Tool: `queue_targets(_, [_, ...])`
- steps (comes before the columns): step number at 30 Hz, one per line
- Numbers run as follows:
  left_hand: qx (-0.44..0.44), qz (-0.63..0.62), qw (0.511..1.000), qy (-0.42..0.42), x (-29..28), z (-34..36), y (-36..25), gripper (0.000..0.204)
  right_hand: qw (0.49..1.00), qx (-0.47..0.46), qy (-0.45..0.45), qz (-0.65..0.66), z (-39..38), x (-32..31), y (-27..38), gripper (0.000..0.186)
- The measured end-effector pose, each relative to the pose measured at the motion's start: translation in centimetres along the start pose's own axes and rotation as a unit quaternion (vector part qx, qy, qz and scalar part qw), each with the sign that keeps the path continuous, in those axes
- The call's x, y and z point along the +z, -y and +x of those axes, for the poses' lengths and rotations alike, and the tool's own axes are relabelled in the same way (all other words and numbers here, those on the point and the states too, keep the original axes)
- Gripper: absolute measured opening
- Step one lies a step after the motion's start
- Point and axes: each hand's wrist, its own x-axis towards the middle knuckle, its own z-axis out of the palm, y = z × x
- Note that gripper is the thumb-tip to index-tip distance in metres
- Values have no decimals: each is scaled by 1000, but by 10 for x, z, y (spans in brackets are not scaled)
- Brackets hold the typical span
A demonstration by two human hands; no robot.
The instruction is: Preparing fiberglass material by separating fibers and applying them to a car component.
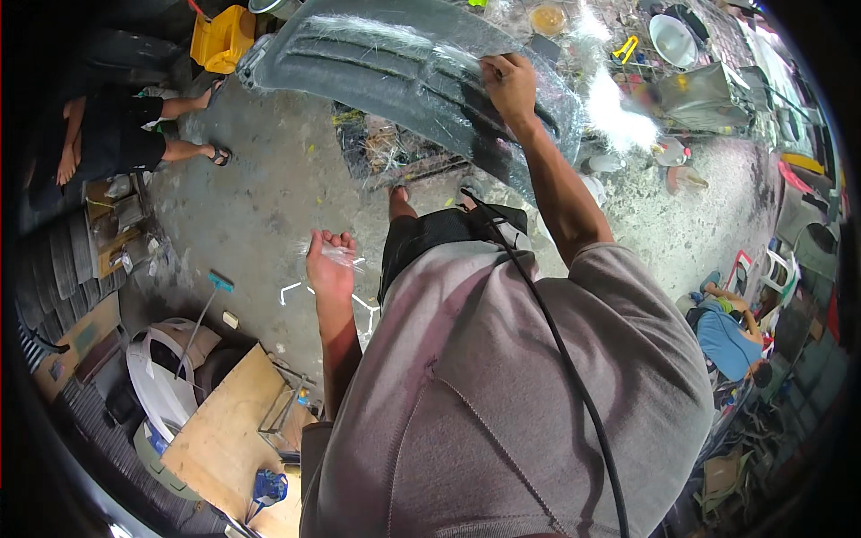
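Note:
A long dark grey curved panel, with molded ribs and white strands across its surface, lies in front of me. My right hand reaches over its right part, fingers bent and pinched together close to the surface. Whatever sits between those fingertips is too small to make out. Lower and to the left, my left hand is held away from the panel with its palm up. Its fingers curl around a small tuft of white fibres, with loose ends sticking out.
A heap of white fibres lies right of the panel, near a white bowl and yellow clamp. A yellow container stands far left. Two other people are at the left and right. A plywood board is lower left.

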Motion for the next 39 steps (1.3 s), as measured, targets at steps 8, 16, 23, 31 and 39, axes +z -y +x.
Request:
queue_targets(8, [-7,-21,1000,-5,-2,3,-2,26,998,-26,-12,-48,-9,-22,4,10])
queue_targets(16, [-30,1,1000,1,7,5,-4,26,994,-46,39,-93,6,-6,10,11])
queue_targets(23, [-6,-6,1000,3,1,5,-11,27,993,-9,37,-114,-1,-32,9,17])
queue_targets(31, [-37,-2,999,-21,-6,2,-2,27,990,-9,98,-98,14,-2,3,21])
queue_targets(39, [-17,-23,999,-31,-16,0,-4,28,996,7,37,-80,6,-30,13,27])
